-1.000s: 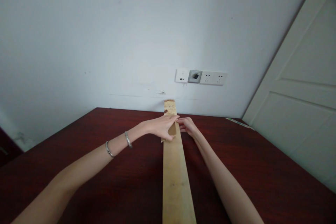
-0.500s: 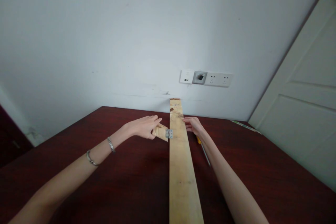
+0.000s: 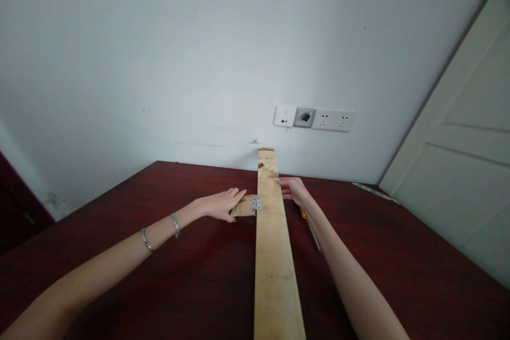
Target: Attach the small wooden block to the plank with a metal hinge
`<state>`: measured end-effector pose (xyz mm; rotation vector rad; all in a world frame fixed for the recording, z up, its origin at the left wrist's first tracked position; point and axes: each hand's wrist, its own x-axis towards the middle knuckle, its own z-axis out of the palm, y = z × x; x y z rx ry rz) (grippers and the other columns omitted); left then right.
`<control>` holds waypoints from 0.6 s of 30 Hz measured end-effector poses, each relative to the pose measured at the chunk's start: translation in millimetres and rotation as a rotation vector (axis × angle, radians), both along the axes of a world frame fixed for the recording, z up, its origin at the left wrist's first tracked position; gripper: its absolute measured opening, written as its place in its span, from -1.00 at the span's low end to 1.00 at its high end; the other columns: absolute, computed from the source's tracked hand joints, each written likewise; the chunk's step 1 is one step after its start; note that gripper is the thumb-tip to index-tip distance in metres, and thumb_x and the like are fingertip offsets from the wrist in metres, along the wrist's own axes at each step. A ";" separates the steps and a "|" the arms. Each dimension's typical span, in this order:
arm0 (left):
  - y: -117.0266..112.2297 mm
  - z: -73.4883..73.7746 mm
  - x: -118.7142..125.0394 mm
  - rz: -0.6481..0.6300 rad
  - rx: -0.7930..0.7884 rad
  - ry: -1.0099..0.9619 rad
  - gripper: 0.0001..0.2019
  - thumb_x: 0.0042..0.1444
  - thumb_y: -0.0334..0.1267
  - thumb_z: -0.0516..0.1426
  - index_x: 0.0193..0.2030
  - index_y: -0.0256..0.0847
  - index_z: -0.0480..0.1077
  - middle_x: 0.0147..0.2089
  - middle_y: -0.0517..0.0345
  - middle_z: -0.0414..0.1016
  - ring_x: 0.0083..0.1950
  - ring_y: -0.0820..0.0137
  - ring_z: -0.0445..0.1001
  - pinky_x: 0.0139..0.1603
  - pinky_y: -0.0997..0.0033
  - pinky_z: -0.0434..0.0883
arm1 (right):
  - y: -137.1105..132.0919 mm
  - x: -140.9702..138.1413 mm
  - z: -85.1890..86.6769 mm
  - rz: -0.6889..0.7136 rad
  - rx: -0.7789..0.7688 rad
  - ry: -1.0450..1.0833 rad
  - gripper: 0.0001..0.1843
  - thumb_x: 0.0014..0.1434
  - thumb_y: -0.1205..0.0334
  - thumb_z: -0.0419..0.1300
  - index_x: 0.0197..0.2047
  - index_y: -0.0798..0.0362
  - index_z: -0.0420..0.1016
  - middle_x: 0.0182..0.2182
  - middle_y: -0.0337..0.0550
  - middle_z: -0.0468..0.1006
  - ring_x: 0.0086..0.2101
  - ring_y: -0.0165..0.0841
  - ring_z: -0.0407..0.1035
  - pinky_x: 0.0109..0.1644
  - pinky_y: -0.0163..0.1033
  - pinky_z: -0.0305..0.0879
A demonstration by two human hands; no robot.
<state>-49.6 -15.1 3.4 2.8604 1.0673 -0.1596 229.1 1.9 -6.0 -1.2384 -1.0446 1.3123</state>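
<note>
A long wooden plank [image 3: 273,255] runs away from me across the dark red table [image 3: 191,276]. A small metal hinge [image 3: 256,203] joins its left edge to a short wooden block [image 3: 243,207]. My left hand [image 3: 221,205] grips the outer end of that block between thumb and fingers. On the other side, my right hand [image 3: 294,190] holds the plank's right edge, fingertips against it and the rest of the fingers partly hidden. A screwdriver [image 3: 314,236] with a yellow handle lies beside the plank, partly behind my right wrist.
The white wall [image 3: 207,64] rises behind the table, with a row of sockets [image 3: 332,120] near the plank's far end. A thin flat strip [image 3: 376,192] lies at the table's back right corner, close to a white panelled door [image 3: 458,170].
My left hand has lowered slightly, and the hinged block has swung down with it to sit nearly level beside the plank. My right hand has stayed at the plank's edge.
</note>
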 end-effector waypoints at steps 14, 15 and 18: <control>41.6 18.9 6.0 0.177 0.009 -0.162 -0.13 -0.12 -0.31 0.19 0.36 -0.41 -0.03 0.37 -0.33 0.01 0.38 -0.05 -0.01 0.25 0.15 0.16 | -2.0 -2.0 2.7 -0.008 0.010 -0.007 -0.77 -0.04 0.34 0.23 -0.25 0.24 0.50 -0.53 -0.09 0.58 -0.58 -0.37 0.45 -0.51 -0.33 0.40; 48.9 22.3 12.6 0.258 0.013 -0.286 -0.30 -0.05 -0.30 0.15 0.28 -0.41 0.13 0.29 -0.30 0.19 0.31 -0.02 0.14 0.21 0.16 0.21 | -2.7 -3.4 3.2 -0.009 0.009 -0.008 -0.77 -0.04 0.34 0.23 -0.26 0.23 0.50 -0.54 -0.10 0.57 -0.59 -0.38 0.44 -0.52 -0.34 0.39; 65.4 23.0 39.3 0.434 -0.257 -0.641 -0.68 0.07 -0.21 0.13 -0.12 -0.41 0.45 -0.13 -0.17 0.53 -0.06 0.10 0.48 -0.03 0.20 0.39 | -5.2 -9.4 4.4 -0.008 0.007 -0.011 -0.76 -0.05 0.34 0.23 -0.25 0.22 0.48 -0.57 -0.13 0.56 -0.61 -0.40 0.43 -0.53 -0.36 0.38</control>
